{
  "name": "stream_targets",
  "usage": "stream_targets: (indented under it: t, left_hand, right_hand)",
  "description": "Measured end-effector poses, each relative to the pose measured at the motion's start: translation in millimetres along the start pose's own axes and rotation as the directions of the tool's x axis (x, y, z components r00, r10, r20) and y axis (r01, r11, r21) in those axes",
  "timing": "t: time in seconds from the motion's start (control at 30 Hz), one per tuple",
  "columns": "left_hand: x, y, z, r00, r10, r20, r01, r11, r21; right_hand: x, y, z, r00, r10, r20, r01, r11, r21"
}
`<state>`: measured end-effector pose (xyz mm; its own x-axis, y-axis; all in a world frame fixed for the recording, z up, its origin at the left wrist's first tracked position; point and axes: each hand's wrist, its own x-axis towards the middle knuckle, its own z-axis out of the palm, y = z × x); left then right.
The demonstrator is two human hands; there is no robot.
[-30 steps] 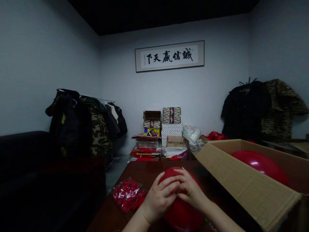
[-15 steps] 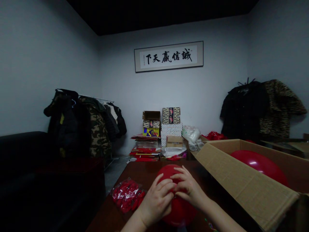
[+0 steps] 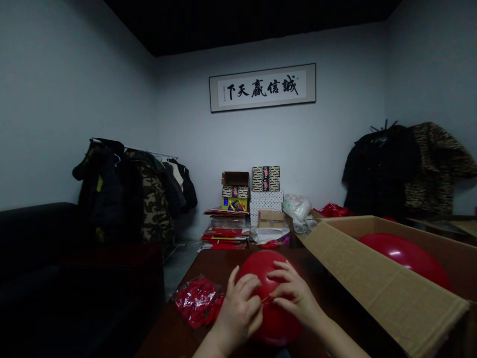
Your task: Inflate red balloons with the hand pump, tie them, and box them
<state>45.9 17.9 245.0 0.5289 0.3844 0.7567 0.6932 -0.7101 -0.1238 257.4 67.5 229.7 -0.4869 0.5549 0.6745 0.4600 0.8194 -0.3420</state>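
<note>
A red inflated balloon (image 3: 263,271) rests on the dark wooden table (image 3: 216,266) in front of me. Both hands are at its near side. My left hand (image 3: 238,313) has its fingers curled and pinches the balloon's thin red neck (image 3: 265,299). My right hand (image 3: 296,298) pinches the other end of that stretched neck, its upper fingers lying on the balloon. The lower part of the balloon is hidden behind my hands.
A clear bag of red uninflated balloons (image 3: 197,300) lies left of my hands. An open cardboard box (image 3: 376,278) at the right holds another red balloon (image 3: 404,253). Stacked boxes (image 3: 264,196) and red papers sit at the table's far end. Coats hang left and right.
My hands have drawn slightly apart, stretching the balloon's neck between them. The balloon sits a little higher and farther from me than a second ago.
</note>
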Motion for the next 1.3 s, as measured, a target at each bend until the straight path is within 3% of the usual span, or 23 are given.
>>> stream_targets:
  t: [0.1,0.33,0.5,0.63,0.7,0.8,0.87,0.93,1.03,1.13,1.3]
  left_hand:
    - [3,9,-1.6,0.997,-0.068,-0.036,0.067,0.997,-0.041]
    - [7,30,8.6,0.956,-0.274,0.101,0.292,0.903,-0.315]
    - [7,21,2.8,0.965,-0.239,0.109,0.252,0.958,-0.133]
    - [9,11,-4.1,0.947,-0.319,0.030,0.320,0.947,-0.033]
    - [10,10,-3.3,0.927,-0.375,0.025,0.375,0.920,-0.110]
    - [10,10,3.8,0.877,-0.479,0.044,0.458,0.804,-0.378]
    - [10,9,9.7,0.846,-0.532,0.043,0.473,0.711,-0.521]
    - [10,9,14.1,0.835,-0.550,0.007,0.455,0.684,-0.569]
    - [9,11,15.9,0.844,-0.523,-0.118,0.407,0.768,-0.495]
    - [8,13,13.8,0.853,-0.475,-0.217,0.401,0.862,-0.311]
    - [1,12,12.2,0.858,-0.447,-0.252,0.433,0.894,-0.112]
  right_hand:
    - [-4,1,5,0.999,-0.041,-0.017,0.040,0.995,-0.092]
    - [-9,3,6,0.994,-0.070,-0.088,0.053,0.982,-0.181]
    - [-13,6,2,0.980,-0.068,-0.187,0.033,0.982,-0.187]
    - [-16,6,4,0.977,-0.111,-0.180,0.069,0.971,-0.228]
    - [-16,5,7,0.976,-0.126,-0.177,0.080,0.967,-0.244]
    - [-15,2,11,0.977,-0.137,-0.162,0.093,0.962,-0.256]
    - [-15,-1,13,0.977,-0.144,-0.157,0.101,0.961,-0.258]
    - [-15,-4,14,0.977,-0.145,-0.158,0.102,0.962,-0.253]
    - [-15,-8,15,0.979,-0.138,-0.147,0.100,0.965,-0.241]
    - [-15,-11,14,0.981,-0.135,-0.142,0.100,0.968,-0.229]
    - [-13,-18,11,0.981,-0.101,-0.165,0.074,0.983,-0.165]
